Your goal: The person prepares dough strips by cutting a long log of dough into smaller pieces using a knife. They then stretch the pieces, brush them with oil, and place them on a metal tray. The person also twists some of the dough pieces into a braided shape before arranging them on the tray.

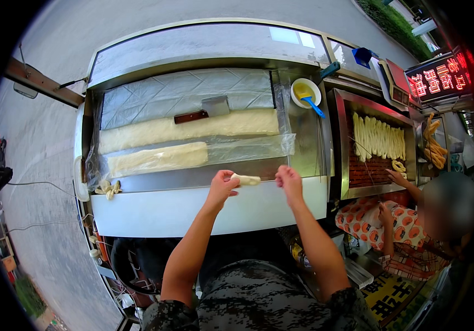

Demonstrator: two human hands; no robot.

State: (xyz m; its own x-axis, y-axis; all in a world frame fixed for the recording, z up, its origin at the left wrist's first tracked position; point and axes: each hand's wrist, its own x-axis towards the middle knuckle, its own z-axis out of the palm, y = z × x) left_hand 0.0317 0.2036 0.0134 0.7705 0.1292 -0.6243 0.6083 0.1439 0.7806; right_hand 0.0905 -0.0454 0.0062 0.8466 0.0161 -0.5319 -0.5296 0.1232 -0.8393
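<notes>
Shaping a small dough piece [246,180] by hand looks to be the step in hand: it sits above the rear edge of the white board [209,212], its left end grasped between the left hand's [223,187] thumb and fingers. The right hand's [289,179] fingers are curled in, apart from the dough (whether they grip anything thin, I cannot tell). The next move probably calls for the right hand to meet the dough's free end. By the board's rear left corner lie dough scraps [109,189]. Beyond, a dough strip [159,159] lies partly under plastic. To the right, a metal-rimmed tray [343,149] contains rows of pale dough sticks [379,138]. Near the counter's far right corner, a white bowl [315,90] holds yellow liquid [303,90] and a blue-handled utensil [315,107].
</notes>
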